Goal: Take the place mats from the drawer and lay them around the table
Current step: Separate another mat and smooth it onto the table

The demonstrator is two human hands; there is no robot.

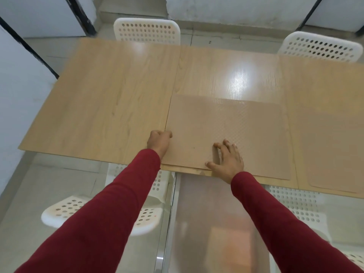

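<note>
While the left hand (159,142), grip clamped on the edge of the tan textured rectangular place mat (226,133), squares it to the light wood-grain tabletop (110,99), the right hand (226,160), fingers spread flat, pins it.

White perforated plastic chairs: one (147,30) beyond the far-left edge of the light wood-grain worktop (110,99), one (321,47) beyond its far-right edge, two at its near edge, left (102,211) and right (295,201). Pale glossy tiled floor (65,184) below.

Left grip (160,140) curled at the tan place mat (232,131) edge, right grip (226,159) spread flat on it, desk (110,99) beneath.
</note>
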